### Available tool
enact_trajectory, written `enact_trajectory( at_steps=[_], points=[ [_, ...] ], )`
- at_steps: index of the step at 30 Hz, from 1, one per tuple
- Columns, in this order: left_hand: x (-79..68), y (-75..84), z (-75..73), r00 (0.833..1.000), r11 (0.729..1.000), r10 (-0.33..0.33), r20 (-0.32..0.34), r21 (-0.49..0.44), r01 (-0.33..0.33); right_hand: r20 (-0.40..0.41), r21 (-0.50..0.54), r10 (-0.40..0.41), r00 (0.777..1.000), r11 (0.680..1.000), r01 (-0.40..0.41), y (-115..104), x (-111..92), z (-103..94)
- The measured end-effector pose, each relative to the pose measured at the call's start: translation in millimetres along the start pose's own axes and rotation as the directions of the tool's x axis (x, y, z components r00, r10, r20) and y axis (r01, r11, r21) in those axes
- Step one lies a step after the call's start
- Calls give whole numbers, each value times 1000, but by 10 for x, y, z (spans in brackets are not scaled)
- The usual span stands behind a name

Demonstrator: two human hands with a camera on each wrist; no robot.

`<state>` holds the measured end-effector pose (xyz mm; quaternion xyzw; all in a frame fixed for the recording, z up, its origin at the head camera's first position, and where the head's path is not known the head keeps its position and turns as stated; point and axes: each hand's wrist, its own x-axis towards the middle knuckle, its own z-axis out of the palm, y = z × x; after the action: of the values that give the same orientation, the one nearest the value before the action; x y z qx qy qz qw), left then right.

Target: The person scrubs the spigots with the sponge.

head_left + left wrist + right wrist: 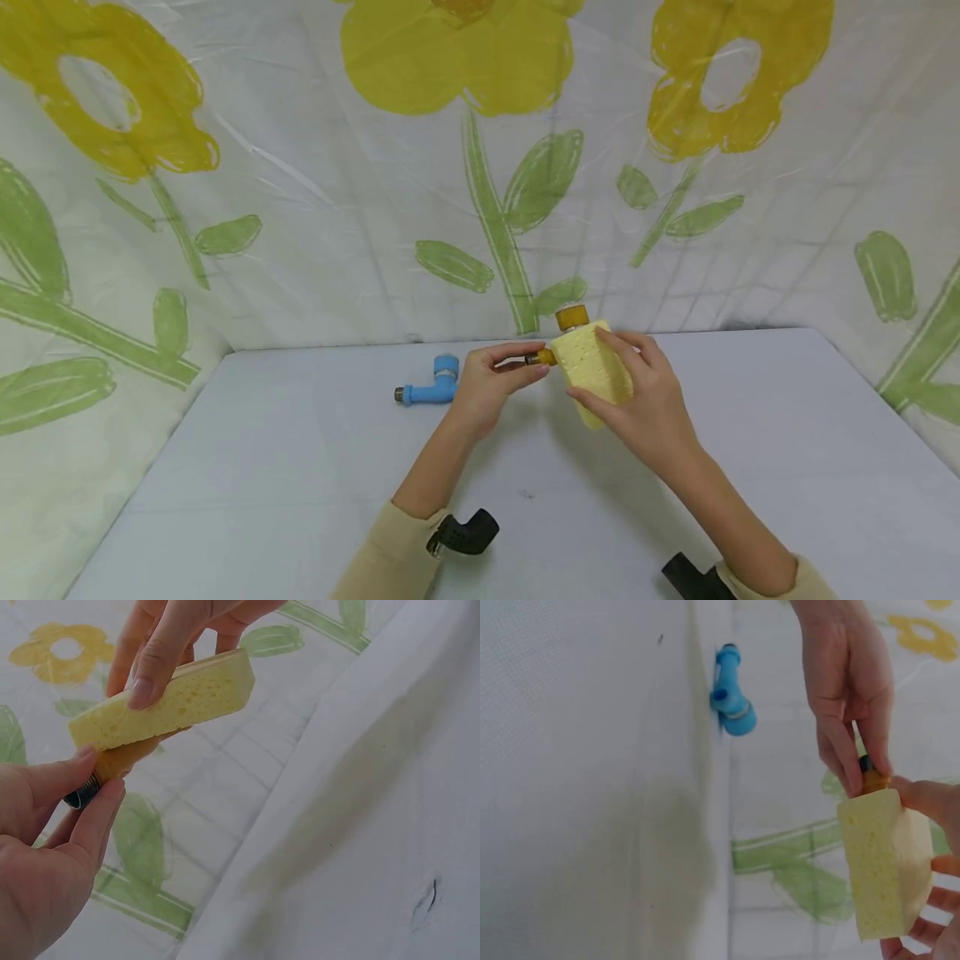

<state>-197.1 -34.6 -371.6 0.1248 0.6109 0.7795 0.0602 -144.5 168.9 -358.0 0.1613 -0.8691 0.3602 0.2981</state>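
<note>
My left hand [487, 387] pinches the dark threaded end of an orange-yellow plastic tap [572, 317] between thumb and fingers, above the table. A pale yellow sponge [592, 367] is gripped by my right hand [654, 408], thumb on one edge and fingers on the other. The sponge lies along the tap's body and covers most of it in the head view; the cap sticks out at the top. From the left wrist, the tap [124, 759] shows under the porous sponge [172, 705].
A blue plastic tap [435, 390] lies on the white table [300, 467] near its back edge, left of my left hand. Behind the table hangs a white sheet [315, 250] with painted yellow flowers. Black wrist devices [468, 532] sit at both sleeves.
</note>
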Motion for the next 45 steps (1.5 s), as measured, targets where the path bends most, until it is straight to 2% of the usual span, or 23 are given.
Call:
enact_trajectory(
  at_steps=[8, 16, 21, 25, 30, 36, 40, 45],
  points=[
    [-9, 13, 20, 1000, 1000, -16, 3, -6, 16, 18, 26, 16, 1000, 1000, -16, -18, -10, 21],
    [-24, 13, 32, 1000, 1000, -20, -4, 1, 20, 35, 68, 65, 997, 995, -68, -17, -18, 47],
    [-30, 5, 38, 1000, 1000, -17, 2, 6, 17, 58, 62, 110, 992, 992, -113, -24, -15, 42],
    [-41, 23, 42, 1000, 1000, -18, 14, 4, 18, 100, 91, 172, 980, 979, -181, -14, 2, 24],
    [-54, 63, 57, 998, 997, -39, 54, -57, 43, 175, 170, 294, 939, 931, -323, -11, 19, -28],
    [-49, 87, 102, 997, 986, -48, 66, -154, 58, 298, 235, 426, 854, 835, -498, -13, 30, -108],
    [-53, 77, 138, 998, 984, -40, 50, -172, 49, 360, 279, 471, 805, 769, -575, -1, 55, -127],
    [-57, 59, 167, 999, 985, -24, 22, -173, 27, 431, 371, 488, 759, 671, -642, -11, 71, -130]
  ],
)
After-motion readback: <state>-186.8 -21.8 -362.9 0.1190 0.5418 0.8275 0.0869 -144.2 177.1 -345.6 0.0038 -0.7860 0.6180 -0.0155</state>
